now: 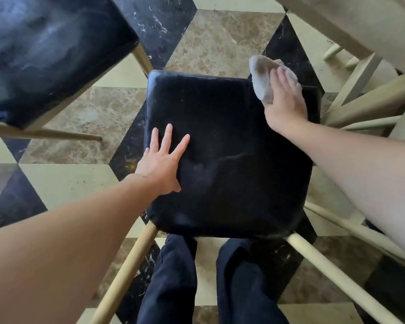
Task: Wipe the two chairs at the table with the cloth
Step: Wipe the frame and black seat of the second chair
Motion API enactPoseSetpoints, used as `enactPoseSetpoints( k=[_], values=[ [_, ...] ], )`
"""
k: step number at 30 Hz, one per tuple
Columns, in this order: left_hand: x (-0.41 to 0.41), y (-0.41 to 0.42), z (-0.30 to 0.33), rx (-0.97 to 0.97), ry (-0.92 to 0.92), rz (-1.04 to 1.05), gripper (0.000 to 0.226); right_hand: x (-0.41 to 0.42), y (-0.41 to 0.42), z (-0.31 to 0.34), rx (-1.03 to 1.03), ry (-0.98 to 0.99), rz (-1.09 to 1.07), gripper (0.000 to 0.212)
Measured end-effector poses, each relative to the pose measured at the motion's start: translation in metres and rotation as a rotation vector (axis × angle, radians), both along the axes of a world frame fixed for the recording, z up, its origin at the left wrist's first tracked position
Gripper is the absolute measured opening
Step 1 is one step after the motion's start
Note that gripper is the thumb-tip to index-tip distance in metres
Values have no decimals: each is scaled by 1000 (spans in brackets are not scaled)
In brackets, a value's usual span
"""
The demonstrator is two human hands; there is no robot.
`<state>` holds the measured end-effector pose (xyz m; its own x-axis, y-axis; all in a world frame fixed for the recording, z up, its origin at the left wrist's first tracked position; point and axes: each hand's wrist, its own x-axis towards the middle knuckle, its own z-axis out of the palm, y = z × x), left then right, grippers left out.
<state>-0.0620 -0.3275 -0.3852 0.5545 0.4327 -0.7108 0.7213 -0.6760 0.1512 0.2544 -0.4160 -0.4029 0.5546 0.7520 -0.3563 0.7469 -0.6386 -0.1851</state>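
Both forearms are reaching down over dark trouser legs [173, 277] to a black chair seat [227, 160].
Left hand [161, 160] is lying flat, fingers spread, on the seat's left edge; right hand [284, 99] is pressing the grey cloth [261, 76] onto the far right corner. Second black chair [49, 52] is standing upper left, pale table [351, 22] upper right, over a marble-patterned floor [215, 40].
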Motion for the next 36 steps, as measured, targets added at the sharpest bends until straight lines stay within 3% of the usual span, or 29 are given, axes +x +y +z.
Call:
enactPoseSetpoints(
  k=[2, 4, 9, 14, 19, 26, 30, 36],
  values=[
    [0, 0, 0, -3, 14, 10, 139, -22, 14, 0, -19, -15, -177, 70],
    [1, 0, 1, -9, 22, 26, 135, -49, 12, 0, -32, -54, -178, 74],
    [5, 1, 5, -55, 43, 41, 131, -125, -38, 9, 69, 44, 51, 82],
    [14, -4, 15, -55, 59, 29, 133, -180, -93, 19, -40, 145, 380, 80],
    [25, -24, 29, 14, -148, -227, 140, -182, -92, 28, -90, 294, 360, 80],
    [36, -27, 52, 0, -290, -282, 125, -160, -78, 56, 27, 584, 112, 68],
    [36, -25, 75, 101, -392, -288, 100, -153, -70, 85, 71, 643, 49, 56],
    [37, -9, 119, 133, -484, -308, 27, -157, -66, 138, 124, 665, 18, 46]
  ],
)
